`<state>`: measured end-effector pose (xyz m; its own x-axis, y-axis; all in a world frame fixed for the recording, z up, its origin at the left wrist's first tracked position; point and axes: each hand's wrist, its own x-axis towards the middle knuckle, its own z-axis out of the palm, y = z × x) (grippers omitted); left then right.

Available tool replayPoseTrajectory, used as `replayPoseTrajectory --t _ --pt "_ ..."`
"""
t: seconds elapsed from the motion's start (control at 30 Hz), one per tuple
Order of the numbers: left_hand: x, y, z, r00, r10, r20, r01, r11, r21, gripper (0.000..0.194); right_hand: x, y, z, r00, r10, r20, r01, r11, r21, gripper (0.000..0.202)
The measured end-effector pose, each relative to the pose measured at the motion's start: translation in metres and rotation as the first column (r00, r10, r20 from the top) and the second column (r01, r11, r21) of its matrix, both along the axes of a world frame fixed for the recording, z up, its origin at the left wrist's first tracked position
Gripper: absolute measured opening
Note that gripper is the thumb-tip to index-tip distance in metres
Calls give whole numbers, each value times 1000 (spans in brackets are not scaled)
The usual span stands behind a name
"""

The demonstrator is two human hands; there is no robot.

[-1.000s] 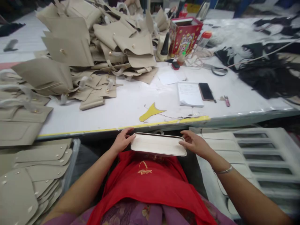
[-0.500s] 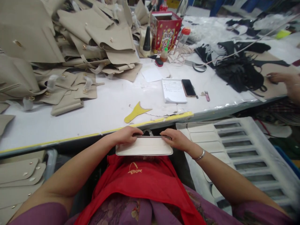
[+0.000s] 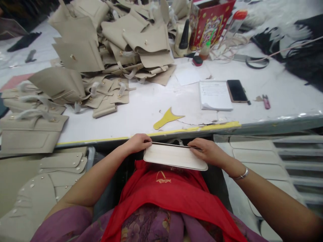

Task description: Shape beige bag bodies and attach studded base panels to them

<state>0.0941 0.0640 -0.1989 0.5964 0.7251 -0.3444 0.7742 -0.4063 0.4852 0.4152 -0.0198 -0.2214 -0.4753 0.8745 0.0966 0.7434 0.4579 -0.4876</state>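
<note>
A pale, flat panel with rounded lower corners (image 3: 175,156) is held above the red apron, just below the table's front edge. My left hand (image 3: 140,143) pinches its upper left corner. At the upper right edge, my right hand (image 3: 207,151) grips it with the thumb and fingers together; a bracelet circles that wrist. Part of a clear-wrapped strap shows behind the panel between both hands. On the table above lies a yellow forked piece (image 3: 166,118).
Beige bag parts (image 3: 141,43) are heaped at the back left. A notepad (image 3: 215,95), phone (image 3: 237,90) and pink clippers (image 3: 266,102) lie right. Beige flaps (image 3: 62,160) are stacked lower left; a slatted rack (image 3: 302,164) with pale panels stands lower right.
The view has turned left, so the scene sits further right and a finished-looking beige bag shows at left. The panel now tilts down to the right. The other person's hand has left the view.
</note>
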Motion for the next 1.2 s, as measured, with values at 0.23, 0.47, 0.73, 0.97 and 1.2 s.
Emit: replayPoseTrajectory --t 0.23,0.47,0.73,0.97,1.2 --pt "14 -2 12 908 -272 -319 338 925 173 24 19 -11 0 997 -65 38 67 997 -46 22" --pt "6 1 7 941 -335 -47 338 931 136 27 22 -13 -3 998 -60 -38 59 998 -23 25" --pt "5 9 1 959 -281 37 277 956 92 22 24 -10 -7 999 -6 -53 4 1000 -23 22" --pt "-1 7 -6 931 -355 83 337 926 172 25 23 -12 -7 996 -26 -86 22 999 -43 20" --pt "-5 5 -8 902 -415 117 389 900 194 31 21 -11 -5 993 -40 -114 33 998 -62 22"
